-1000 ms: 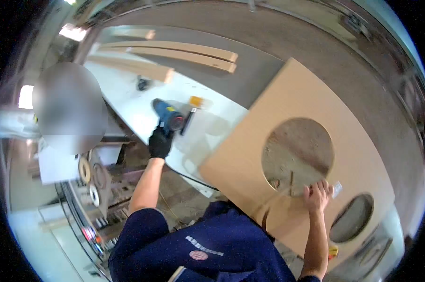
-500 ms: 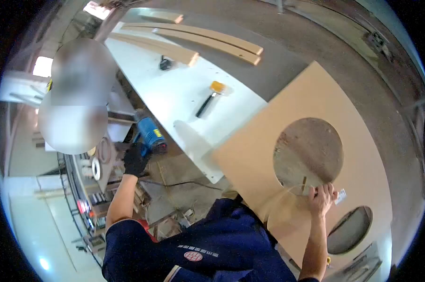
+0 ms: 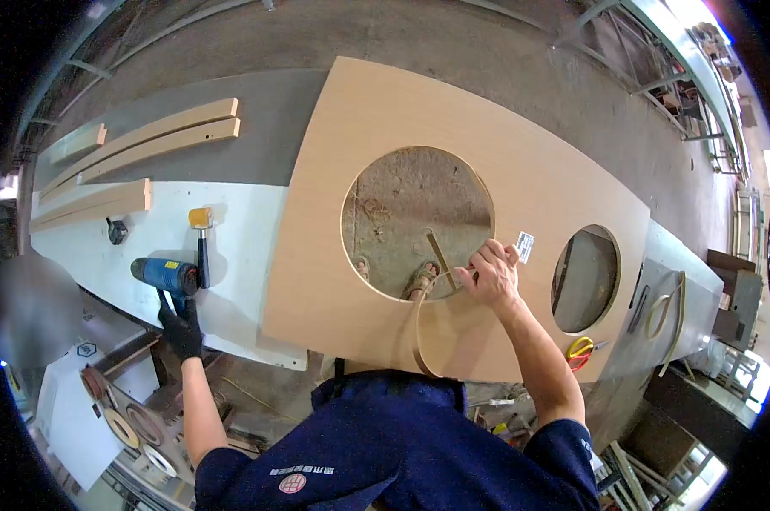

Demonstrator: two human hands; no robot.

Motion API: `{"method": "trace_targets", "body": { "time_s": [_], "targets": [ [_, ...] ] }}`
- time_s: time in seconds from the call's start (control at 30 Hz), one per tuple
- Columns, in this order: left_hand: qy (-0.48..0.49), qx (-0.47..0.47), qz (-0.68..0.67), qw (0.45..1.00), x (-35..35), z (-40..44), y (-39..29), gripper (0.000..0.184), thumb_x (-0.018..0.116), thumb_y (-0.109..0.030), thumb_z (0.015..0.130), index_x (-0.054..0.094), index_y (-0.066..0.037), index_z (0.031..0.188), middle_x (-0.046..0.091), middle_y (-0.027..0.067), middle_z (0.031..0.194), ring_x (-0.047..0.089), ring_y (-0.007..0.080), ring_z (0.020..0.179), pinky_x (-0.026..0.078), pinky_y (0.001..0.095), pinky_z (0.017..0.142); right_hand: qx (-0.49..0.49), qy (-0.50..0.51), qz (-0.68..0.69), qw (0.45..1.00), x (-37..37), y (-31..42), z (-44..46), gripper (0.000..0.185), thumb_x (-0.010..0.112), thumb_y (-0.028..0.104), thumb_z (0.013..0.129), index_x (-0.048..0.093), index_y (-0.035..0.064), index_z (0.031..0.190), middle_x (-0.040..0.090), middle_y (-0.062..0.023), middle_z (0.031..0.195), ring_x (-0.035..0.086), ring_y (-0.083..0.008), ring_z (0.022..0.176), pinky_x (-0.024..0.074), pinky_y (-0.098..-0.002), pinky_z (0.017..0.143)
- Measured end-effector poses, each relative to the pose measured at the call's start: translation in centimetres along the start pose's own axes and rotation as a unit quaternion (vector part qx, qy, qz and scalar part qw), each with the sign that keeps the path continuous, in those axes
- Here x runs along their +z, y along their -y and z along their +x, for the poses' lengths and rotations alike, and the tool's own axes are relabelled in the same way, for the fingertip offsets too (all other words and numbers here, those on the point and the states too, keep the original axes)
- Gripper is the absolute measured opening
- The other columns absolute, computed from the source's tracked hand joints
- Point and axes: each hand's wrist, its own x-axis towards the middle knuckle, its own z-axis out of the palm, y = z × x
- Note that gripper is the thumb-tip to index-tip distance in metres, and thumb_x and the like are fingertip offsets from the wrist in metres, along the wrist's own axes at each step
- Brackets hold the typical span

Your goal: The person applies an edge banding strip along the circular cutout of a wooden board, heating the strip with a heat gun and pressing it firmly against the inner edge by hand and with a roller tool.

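My left hand (image 3: 181, 327), in a black glove, is wrapped round the handle of a blue heat gun (image 3: 165, 275) above the white tabletop. My bare right hand (image 3: 492, 274) is closed on a thin wood-coloured edging strip (image 3: 421, 334) at the right rim of the large round hole. The strip loops down over the panel's near edge, and a short end stands out past my fingers into the hole. The wood-grain panel (image 3: 376, 102) lies flat on the table. Beside my right hand a small white label (image 3: 525, 247) sits on it.
A roller (image 3: 201, 247) with a yellow head lies near the heat gun, beside a small black tool (image 3: 117, 230). Long wooden strips (image 3: 159, 140) lie at the left back. Yellow-handled scissors (image 3: 581, 351) rest below the smaller hole. A blurred person (image 3: 29, 308) is at far left.
My view has swung right and squared up to the panel. The heat gun has gone from beside the table to over the white top. My right hand still holds the strip.
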Motion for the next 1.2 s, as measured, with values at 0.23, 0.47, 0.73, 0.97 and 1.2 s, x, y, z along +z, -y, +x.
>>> {"method": "trace_targets", "body": {
  "time_s": [0.23,0.47,0.73,0.97,1.2],
  "targets": [
    [0.245,-0.010,-0.483,0.841,3.8,-4.6,-27.5,0.031,0.054,-0.010,0.104,0.065,0.002,0.131,0.065,0.0167,0.136,0.062,0.0251,0.124,0.048,0.0388,0.107,-0.009,0.000,0.029,1.000,-0.3,-0.3,0.2,0.034,0.075,0.043,0.082,0.066,0.0108,0.078,0.062,-0.0037,0.088,0.056,-0.0235,0.108,0.0285,-0.0442,0.095],
    [0.441,-0.011,-0.558,0.702,16.5,-11.2,-53.8,0.043,0.064,-0.019,0.101,0.059,0.004,0.136,0.070,0.0151,0.121,0.068,0.0215,0.106,0.055,0.0320,0.090,-0.014,0.026,0.052,0.998,-0.9,-0.6,0.8,0.039,0.075,0.047,0.083,0.074,0.0100,0.095,0.069,-0.0041,0.096,0.057,-0.0218,0.106,0.0293,-0.0438,0.095],
    [0.354,0.062,-0.567,0.741,18.1,-12.8,-57.2,0.050,0.059,-0.020,0.101,0.051,0.013,0.138,0.064,0.0319,0.127,0.062,0.0429,0.120,0.050,0.0410,0.100,-0.016,0.023,0.072,0.997,-0.7,-0.6,1.2,0.037,0.077,0.046,0.079,0.072,0.0110,0.091,0.068,-0.0068,0.099,0.055,-0.0249,0.113,0.0296,-0.0468,0.096],
    [0.398,0.028,-0.495,0.772,15.1,-13.0,-57.3,0.056,0.059,-0.023,0.102,0.046,0.011,0.145,0.059,0.0342,0.135,0.058,0.0433,0.128,0.047,0.0432,0.105,-0.033,0.025,0.075,0.996,-1.1,-1.2,0.8,0.033,0.076,0.042,0.076,0.074,0.0118,0.090,0.070,-0.0059,0.101,0.056,-0.0247,0.115,0.0305,-0.0458,0.098],
    [0.371,0.080,-0.540,0.751,15.8,-15.4,-56.8,0.065,0.063,-0.019,0.101,0.035,0.010,0.153,0.049,0.0319,0.150,0.049,0.0386,0.141,0.040,0.0422,0.115,-0.050,0.041,0.104,0.992,-0.9,-1.9,0.4,0.029,0.076,0.039,0.075,0.075,0.0115,0.084,0.073,-0.0068,0.095,0.056,-0.0270,0.117,0.0321,-0.0477,0.102]
  ]
}}
